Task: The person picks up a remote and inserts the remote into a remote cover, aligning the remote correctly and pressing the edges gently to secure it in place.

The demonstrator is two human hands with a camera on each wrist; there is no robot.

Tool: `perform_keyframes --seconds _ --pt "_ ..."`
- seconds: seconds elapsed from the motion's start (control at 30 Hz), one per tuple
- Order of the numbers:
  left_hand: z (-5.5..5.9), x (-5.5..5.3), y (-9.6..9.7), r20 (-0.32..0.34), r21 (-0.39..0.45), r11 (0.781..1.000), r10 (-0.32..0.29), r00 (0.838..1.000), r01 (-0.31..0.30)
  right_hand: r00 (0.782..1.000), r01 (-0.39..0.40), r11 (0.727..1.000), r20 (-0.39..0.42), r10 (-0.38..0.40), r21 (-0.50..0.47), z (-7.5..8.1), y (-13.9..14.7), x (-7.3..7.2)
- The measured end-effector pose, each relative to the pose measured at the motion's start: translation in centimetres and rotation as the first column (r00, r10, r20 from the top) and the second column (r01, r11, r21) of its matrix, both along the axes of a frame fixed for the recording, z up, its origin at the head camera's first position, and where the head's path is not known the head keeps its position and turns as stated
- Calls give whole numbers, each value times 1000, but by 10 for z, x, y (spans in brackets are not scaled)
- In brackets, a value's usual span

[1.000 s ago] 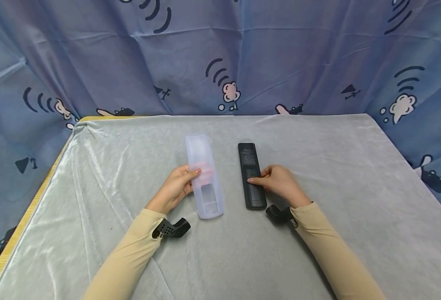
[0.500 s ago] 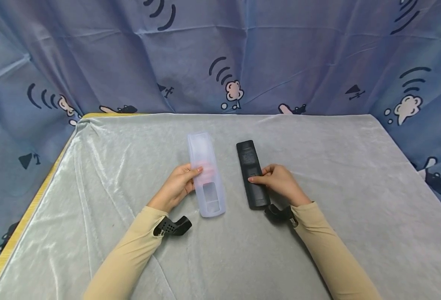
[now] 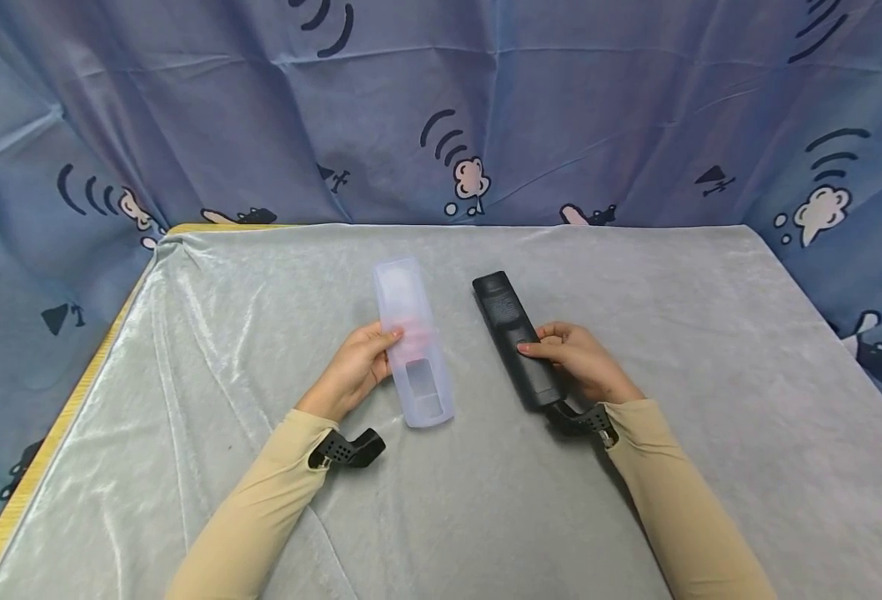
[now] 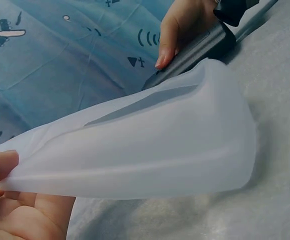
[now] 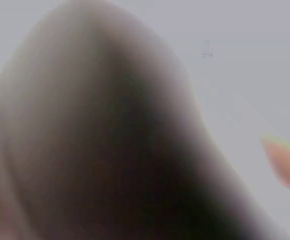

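Head view: a milky, translucent cover (image 3: 422,343) is pinched along its left edge by my left hand (image 3: 347,371), thumb on top, a pink tint showing through beside it. It looks light, soft and bendy, perhaps slightly clingy; its long edge seems the safest hold. Nearer me than that thumb, it has a rectangular cut-out and a smoothly rounded end. Right of those fingers, apart from the cover, a slim black remote (image 3: 504,318) slants in my right hand (image 3: 583,360), gripped at its right side, thumb across its upper face. It looks stiff, heavier and rather slick; mid-length suits the fingers. Beneath both hands lies grey, velvety cloth (image 3: 486,517); beyond my fingertips hangs a blue cartoon-print curtain (image 3: 598,108).
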State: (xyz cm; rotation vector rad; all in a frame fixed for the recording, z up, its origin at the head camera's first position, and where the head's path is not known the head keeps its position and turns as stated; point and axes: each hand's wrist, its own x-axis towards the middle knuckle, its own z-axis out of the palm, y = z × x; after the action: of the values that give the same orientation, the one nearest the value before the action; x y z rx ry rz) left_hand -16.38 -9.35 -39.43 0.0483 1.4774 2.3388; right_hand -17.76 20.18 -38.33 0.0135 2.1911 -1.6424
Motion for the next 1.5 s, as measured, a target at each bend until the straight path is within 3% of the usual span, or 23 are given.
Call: perform_keyframes --seconds 0.17,0.3,0.53,0.77,1.07,1.5 --pt "0 -1 -2 14 24 999 43 999 -43 999 -17 989 48 24 -145 -3 -3 1" --pt "1 -3 -3 32 50 994 91 995 -93 998 -36 978 43 46 -207 -4 -8 2" --pt "3 -4 -4 27 82 987 135 991 -136 991 -110 958 42 125 -265 -2 -17 7" --pt "3 -6 -5 22 128 968 215 976 -216 968 -207 932 75 239 -298 1 -23 13" --pt "2 -7 -6 -3 171 949 268 963 -263 950 -296 935 42 309 -195 2 -34 18" --pt "5 -6 -6 -50 228 929 308 950 -290 945 -324 945 -50 322 -49 5 -44 23"
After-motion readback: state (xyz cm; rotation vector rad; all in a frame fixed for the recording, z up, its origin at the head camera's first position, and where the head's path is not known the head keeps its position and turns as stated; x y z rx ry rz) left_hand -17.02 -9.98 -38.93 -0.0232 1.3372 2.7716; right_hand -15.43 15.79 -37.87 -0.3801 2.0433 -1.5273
